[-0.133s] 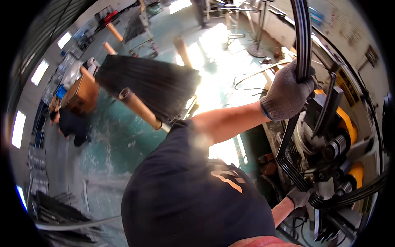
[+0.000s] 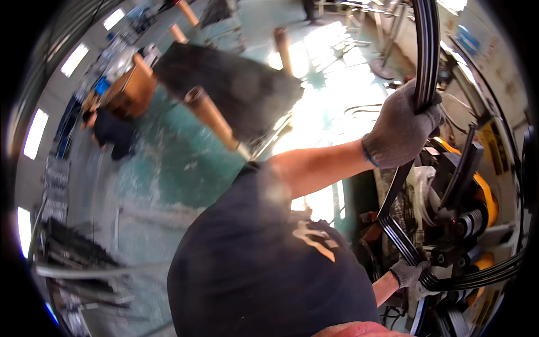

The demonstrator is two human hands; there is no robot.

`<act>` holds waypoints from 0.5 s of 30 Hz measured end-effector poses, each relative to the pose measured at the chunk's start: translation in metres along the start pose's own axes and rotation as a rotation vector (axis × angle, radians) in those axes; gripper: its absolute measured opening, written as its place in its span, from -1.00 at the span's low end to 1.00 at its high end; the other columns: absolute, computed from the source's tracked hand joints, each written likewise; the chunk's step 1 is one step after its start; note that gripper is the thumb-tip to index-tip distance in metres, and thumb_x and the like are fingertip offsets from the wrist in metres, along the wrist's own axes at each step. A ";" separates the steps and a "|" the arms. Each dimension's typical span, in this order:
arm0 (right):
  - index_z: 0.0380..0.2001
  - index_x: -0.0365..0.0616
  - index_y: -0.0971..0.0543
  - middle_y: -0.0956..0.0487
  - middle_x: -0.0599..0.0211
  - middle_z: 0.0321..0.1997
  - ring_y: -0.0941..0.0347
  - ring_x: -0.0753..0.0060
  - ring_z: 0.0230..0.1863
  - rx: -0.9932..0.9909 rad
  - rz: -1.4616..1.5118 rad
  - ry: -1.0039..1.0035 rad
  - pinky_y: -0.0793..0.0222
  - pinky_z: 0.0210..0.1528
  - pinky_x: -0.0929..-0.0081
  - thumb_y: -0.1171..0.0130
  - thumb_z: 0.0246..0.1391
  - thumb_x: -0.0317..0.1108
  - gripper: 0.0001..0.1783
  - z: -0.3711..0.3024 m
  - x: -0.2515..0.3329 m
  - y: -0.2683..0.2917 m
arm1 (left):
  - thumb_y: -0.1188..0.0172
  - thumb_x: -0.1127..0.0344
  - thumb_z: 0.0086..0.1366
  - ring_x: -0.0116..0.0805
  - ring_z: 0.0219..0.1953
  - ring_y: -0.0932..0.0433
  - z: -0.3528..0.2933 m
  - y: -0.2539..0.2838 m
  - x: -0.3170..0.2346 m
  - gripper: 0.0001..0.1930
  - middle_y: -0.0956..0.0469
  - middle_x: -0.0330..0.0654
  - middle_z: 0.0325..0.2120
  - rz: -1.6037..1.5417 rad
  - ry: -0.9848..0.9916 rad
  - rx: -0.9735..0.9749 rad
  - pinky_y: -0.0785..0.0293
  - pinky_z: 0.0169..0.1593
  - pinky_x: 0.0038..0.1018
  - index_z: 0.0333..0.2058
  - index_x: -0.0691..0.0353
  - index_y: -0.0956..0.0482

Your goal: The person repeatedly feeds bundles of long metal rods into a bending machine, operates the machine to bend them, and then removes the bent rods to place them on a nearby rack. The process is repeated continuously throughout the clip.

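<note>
Several long black bars (image 2: 426, 50), stacked side by side as one bent bundle, run down the right side. My left hand (image 2: 401, 126), in a grey knit glove, is closed round their upper length. Below it the bundle slants down, bends sharply, then sweeps off to the right. Near that lower curve my right hand (image 2: 409, 273), also gloved, is closed against the bars, its fingers partly hidden. Right beside the bundle stands a machine with yellow-orange parts (image 2: 486, 199) and a ribbed black cylinder (image 2: 469, 223).
A dark stack of material (image 2: 230, 92) lies on a rack with brown upright tubes (image 2: 213, 118). Farther left, a person in dark clothes (image 2: 114, 132) bends near a brown box (image 2: 130, 92). More dark bars (image 2: 78, 247) lie at the lower left.
The background has shifted rightward in view as the head turned slightly. My left hand and the upper bars appear a little farther right. Both hands keep their hold.
</note>
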State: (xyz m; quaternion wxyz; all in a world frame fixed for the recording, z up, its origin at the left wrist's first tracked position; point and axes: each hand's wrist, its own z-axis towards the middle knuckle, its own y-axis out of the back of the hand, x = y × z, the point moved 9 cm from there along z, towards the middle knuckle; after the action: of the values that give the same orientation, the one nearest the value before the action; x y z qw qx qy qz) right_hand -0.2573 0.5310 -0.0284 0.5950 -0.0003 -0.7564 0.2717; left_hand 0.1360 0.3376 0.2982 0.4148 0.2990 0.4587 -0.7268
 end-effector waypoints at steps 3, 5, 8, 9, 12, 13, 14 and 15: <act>0.08 -0.33 -0.55 -0.72 0.21 -0.09 -0.66 0.31 -0.05 0.197 -0.161 -0.025 -0.57 0.03 0.36 -0.10 0.41 -0.24 -0.63 -0.015 0.000 -0.033 | -0.14 0.53 0.43 -0.38 -0.36 -0.60 -0.036 0.049 -0.028 -0.88 -0.53 -0.16 -0.37 -0.039 -0.060 -0.194 -0.63 -0.22 -0.46 -0.11 0.35 -0.45; 0.08 -0.27 -0.58 -0.74 0.28 -0.11 -0.69 0.35 -0.10 0.312 -0.036 -0.185 -0.58 0.02 0.39 -0.10 0.41 -0.25 -0.66 -0.007 -0.030 -0.051 | -0.11 0.48 0.44 -0.37 -0.36 -0.60 -0.078 0.077 -0.055 -0.89 -0.54 -0.15 -0.36 0.030 -0.120 -0.343 -0.63 -0.22 -0.45 -0.11 0.35 -0.45; 0.05 -0.27 -0.61 -0.74 0.20 -0.05 -0.68 0.32 -0.03 0.494 -0.334 -0.113 -0.56 0.10 0.40 -0.04 0.46 -0.17 -0.61 -0.003 -0.049 -0.064 | -0.06 0.47 0.45 -0.41 -0.34 -0.61 -0.122 0.100 -0.069 -0.87 -0.55 -0.16 -0.35 -0.015 -0.143 -0.472 -0.63 -0.21 -0.46 -0.08 0.33 -0.43; 0.06 -0.27 -0.61 -0.73 0.18 -0.03 -0.68 0.32 -0.02 0.595 -0.307 -0.266 -0.56 0.11 0.41 -0.01 0.47 -0.16 -0.60 -0.038 -0.049 -0.098 | -0.06 0.47 0.44 -0.42 -0.34 -0.61 -0.160 0.119 -0.091 -0.87 -0.55 -0.16 -0.35 0.015 -0.192 -0.601 -0.63 -0.21 -0.47 -0.08 0.32 -0.43; -0.05 -0.23 -0.59 -0.69 0.16 -0.15 -0.64 0.23 -0.11 0.834 -0.245 -0.253 -0.57 0.05 0.34 -0.02 0.47 -0.23 -0.71 -0.082 -0.084 -0.143 | -0.08 0.48 0.44 -0.42 -0.33 -0.63 -0.243 0.146 -0.137 -0.87 -0.60 -0.15 -0.33 0.147 -0.314 -0.813 -0.63 -0.21 -0.49 -0.08 0.27 -0.44; -0.09 -0.23 -0.59 -0.68 0.15 -0.17 -0.62 0.21 -0.13 0.852 -0.061 -0.454 -0.57 0.04 0.32 -0.03 0.46 -0.24 -0.73 -0.106 -0.090 -0.156 | -0.08 0.48 0.44 -0.42 -0.32 -0.63 -0.270 0.149 -0.149 -0.87 -0.60 -0.14 -0.32 0.156 -0.345 -0.858 -0.64 -0.21 -0.49 -0.08 0.27 -0.44; -0.25 -0.23 -0.54 -0.60 0.21 -0.29 -0.57 0.25 -0.21 0.892 -0.013 -0.489 -0.55 -0.04 0.31 -0.06 0.45 -0.24 -0.73 -0.134 -0.090 -0.169 | -0.09 0.48 0.44 -0.40 -0.31 -0.64 -0.297 0.152 -0.162 -0.86 -0.61 -0.13 -0.33 0.162 -0.414 -0.895 -0.64 -0.20 -0.48 -0.06 0.28 -0.45; -0.27 -0.22 -0.53 -0.59 0.23 -0.31 -0.55 0.27 -0.24 1.026 0.002 -0.539 -0.55 -0.07 0.32 -0.06 0.45 -0.25 -0.74 -0.162 -0.106 -0.187 | -0.10 0.47 0.44 -0.38 -0.30 -0.64 -0.337 0.158 -0.178 -0.85 -0.62 -0.12 -0.32 0.210 -0.482 -0.979 -0.64 -0.19 -0.46 -0.05 0.29 -0.45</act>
State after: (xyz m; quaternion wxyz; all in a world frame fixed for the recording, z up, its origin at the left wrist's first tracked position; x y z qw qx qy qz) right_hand -0.0198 0.4042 -0.0233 0.3049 0.3566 -0.6527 0.5948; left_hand 0.3782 0.6669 0.2421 0.6686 -0.0591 0.6028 -0.4314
